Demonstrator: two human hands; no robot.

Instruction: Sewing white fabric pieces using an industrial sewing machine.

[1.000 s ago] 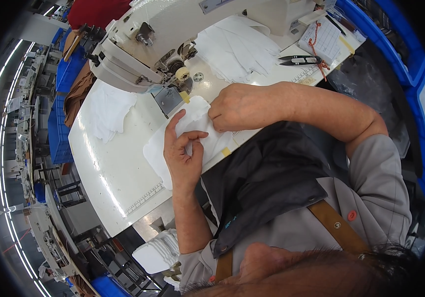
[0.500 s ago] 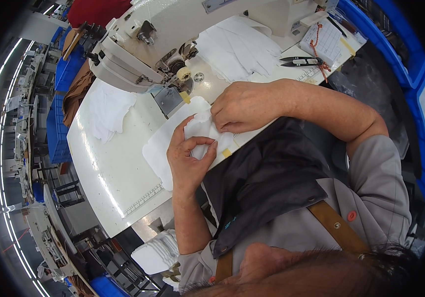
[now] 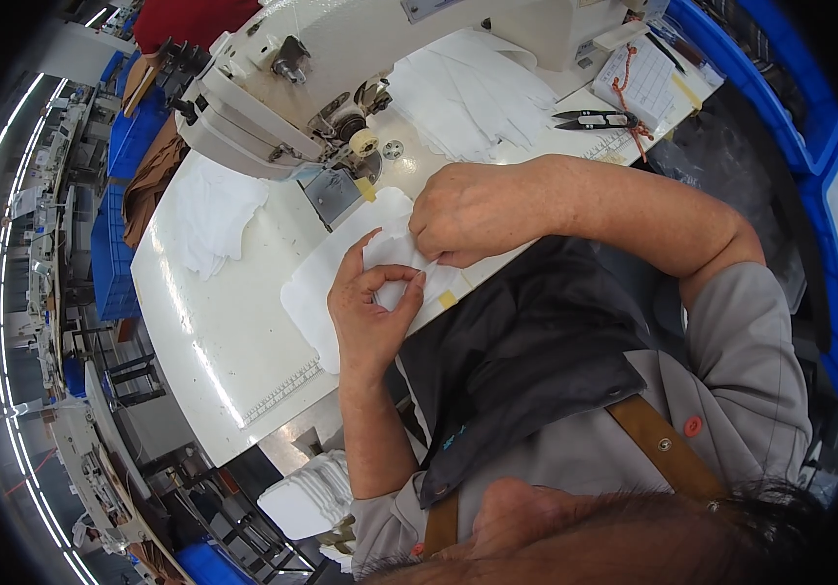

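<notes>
A white fabric piece (image 3: 314, 304) lies on the pale sewing table near its front edge, with part of it folded up between my hands. My left hand (image 3: 372, 310) pinches this fabric between thumb and index finger, its other fingers spread along the cloth. Close beside it, my right hand (image 3: 470, 214) is closed on the same fabric, its curled fingertips nearly touching the left thumb and index. The exact spot it grips is hidden under the fingers. Just beyond both hands stands the head of a sewing machine (image 3: 253, 112).
White cut pieces lie left (image 3: 212, 216) and behind (image 3: 473, 93) the machine head. Black thread snips (image 3: 595, 120) with an orange cord rest at right near a paper sheet (image 3: 645, 83). A folded white stack (image 3: 310, 495) sits below the table's front edge. Blue crates (image 3: 819, 166) stand far right.
My right hand has shifted slightly left and its fingertips have come closer to my left hand's pinch. The left hand has hardly moved.
</notes>
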